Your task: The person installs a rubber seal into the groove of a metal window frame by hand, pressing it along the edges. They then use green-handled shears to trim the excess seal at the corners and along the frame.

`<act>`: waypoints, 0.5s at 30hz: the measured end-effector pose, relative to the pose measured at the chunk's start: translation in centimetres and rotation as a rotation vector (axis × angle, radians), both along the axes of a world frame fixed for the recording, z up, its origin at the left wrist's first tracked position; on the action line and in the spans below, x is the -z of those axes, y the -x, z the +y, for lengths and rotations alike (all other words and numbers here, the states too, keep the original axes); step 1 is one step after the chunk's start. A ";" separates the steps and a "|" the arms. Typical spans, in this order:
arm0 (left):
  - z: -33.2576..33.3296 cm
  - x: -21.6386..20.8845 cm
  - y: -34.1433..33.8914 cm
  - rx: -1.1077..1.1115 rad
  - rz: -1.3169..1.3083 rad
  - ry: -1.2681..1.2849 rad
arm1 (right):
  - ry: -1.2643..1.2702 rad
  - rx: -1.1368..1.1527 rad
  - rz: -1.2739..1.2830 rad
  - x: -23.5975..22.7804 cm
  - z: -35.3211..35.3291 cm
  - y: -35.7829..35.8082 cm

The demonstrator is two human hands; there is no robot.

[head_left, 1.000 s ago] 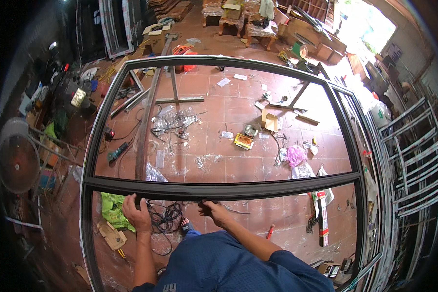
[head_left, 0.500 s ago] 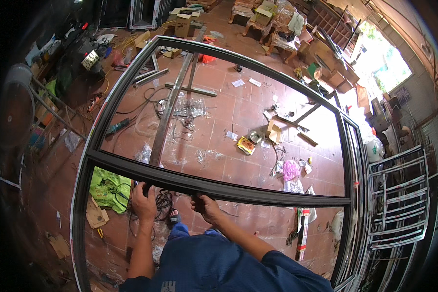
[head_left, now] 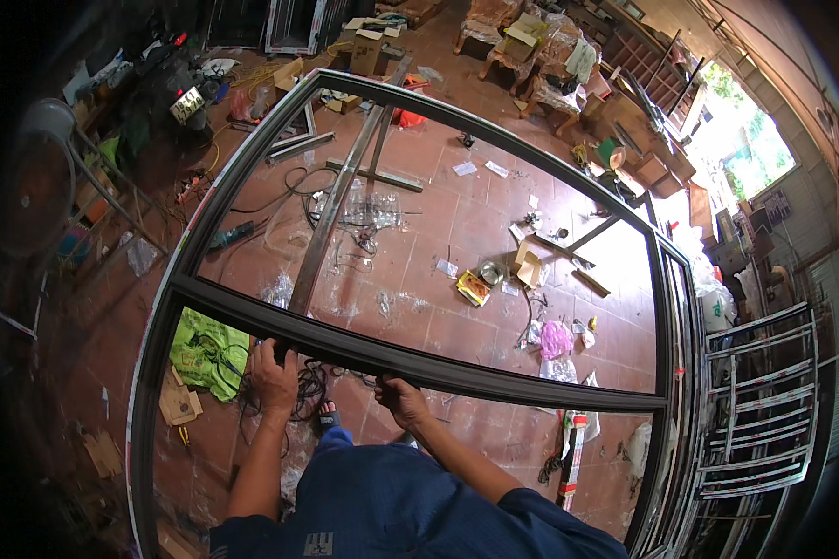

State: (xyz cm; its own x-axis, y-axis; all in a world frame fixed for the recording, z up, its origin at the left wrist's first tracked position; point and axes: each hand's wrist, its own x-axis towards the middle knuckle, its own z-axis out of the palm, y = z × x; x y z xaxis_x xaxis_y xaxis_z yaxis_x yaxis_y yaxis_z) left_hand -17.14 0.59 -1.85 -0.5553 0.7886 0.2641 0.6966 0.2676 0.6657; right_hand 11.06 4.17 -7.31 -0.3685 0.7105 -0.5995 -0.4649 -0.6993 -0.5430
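A large dark metal window frame surrounds my body, with a black crossbar running from left to right in front of me. My left hand is at the crossbar's lower edge, its bent fingers and thumb closed on that edge. A little to the right, my right hand is curled in a pinch just under the same bar. Its fingertips meet the bar's lower edge; whatever is between them, if anything, is too small and dark to make out.
A steel bar stand lies on the tiled floor beyond the crossbar. Bright green sacking and a coiled black cable are near my feet. Pale metal frames lean at right. A power tool lies left, a pink bag right.
The view has shifted slightly, so the crossbar slopes more down to the right. My hands stay at the crossbar's lower edge, with only small finger movements.
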 end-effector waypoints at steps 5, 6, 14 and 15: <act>0.2 0.7 0.2 -0.008 0.046 -0.010 | -0.009 0.135 -0.148 0.1 -0.1 1.6; 0.2 0.8 0.3 0.001 0.056 -0.019 | 0.003 0.146 -0.173 -0.1 -0.1 1.8; 0.3 -0.1 0.0 -0.037 -0.020 0.018 | 0.024 0.020 0.028 -1.7 0.5 2.3; 0.3 -0.2 -0.1 -0.038 -0.018 0.023 | 0.016 0.002 0.038 -1.5 0.3 2.5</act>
State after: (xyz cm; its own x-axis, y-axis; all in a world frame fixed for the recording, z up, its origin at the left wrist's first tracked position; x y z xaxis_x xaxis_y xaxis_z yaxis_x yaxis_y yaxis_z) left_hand -17.05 0.92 -1.69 -0.5895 0.7726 0.2356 0.6734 0.3091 0.6715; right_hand 8.53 4.51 -5.78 -0.3897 0.7020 -0.5961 -0.4866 -0.7065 -0.5139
